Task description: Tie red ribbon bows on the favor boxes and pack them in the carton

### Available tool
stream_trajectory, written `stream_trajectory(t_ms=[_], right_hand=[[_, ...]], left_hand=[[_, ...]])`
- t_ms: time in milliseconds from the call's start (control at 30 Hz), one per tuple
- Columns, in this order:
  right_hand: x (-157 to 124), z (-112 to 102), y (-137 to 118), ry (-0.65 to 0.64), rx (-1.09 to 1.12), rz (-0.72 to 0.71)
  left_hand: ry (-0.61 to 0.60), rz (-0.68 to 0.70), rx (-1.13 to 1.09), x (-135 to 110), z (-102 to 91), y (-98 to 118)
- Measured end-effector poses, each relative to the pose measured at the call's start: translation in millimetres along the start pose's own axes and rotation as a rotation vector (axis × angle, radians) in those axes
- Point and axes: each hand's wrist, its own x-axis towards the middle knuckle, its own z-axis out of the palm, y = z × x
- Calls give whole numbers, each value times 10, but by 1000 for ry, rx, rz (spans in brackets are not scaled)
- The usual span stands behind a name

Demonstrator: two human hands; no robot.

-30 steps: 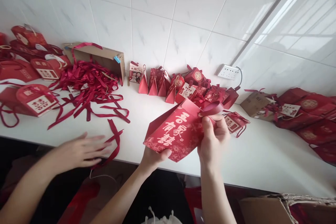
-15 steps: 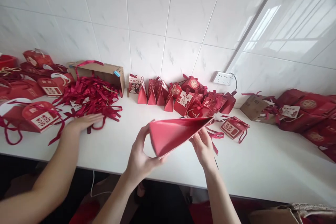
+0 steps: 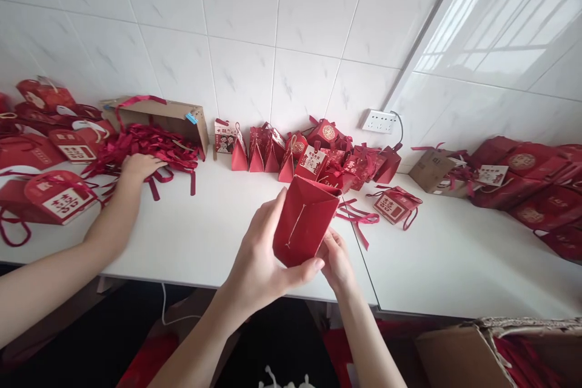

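A red paper gift box (image 3: pixel 297 227), its top unfolded, is held above the white table (image 3: pixel 195 236) in front of me. My left hand (image 3: pixel 268 254) wraps around the box's left side, thumb across the near lower edge. At the lower right, my right hand (image 3: pixel 335 257) grips the box, its fingertips partly hidden behind it. A creased line with a slit runs down the box's facing side. Behind it stand several finished red boxes (image 3: pixel 257 154), and loose dark red ribbons (image 3: pixel 357 215) lie to the right.
Another person's hand (image 3: pixel 143 167) reaches into a ribbon heap (image 3: pixel 150 144) spilling from a cardboard box (image 3: pixel 200 127). Red gift boxes (image 3: pixel 59 197) crowd the left and more boxes (image 3: pixel 527 179) the right. An open carton (image 3: pixel 459 351) stands low at right; a power strip (image 3: pixel 381 121) is on the wall.
The red box has turned from lying sideways with a wide opening to standing more upright and narrower. My right hand moved down along it. The other person's hand moved farther into the ribbons.
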Motion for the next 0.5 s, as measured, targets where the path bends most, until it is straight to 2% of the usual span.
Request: stream_trajectory(t_ms=[67,133,233,333,400,500], right_hand=[[-10,-18,-30,22,19,15],[-33,-20,-84,78,15,-9],[-84,12,-233,245,-19,-158],[-110,67,-433,359,-81,-309],[-96,100,-552,368,-134,-325],[-65,128,-651,378,-251,-267]], left_hand=[[-15,-43,-37,2,12,9],[-5,-171,-124,22,22,-21],[11,-493,-395,67,51,-136],[-39,-785,-742,104,109,-245],[-95,-904,-924,115,157,-266],[-139,-1009,-1083,104,257,-214]])
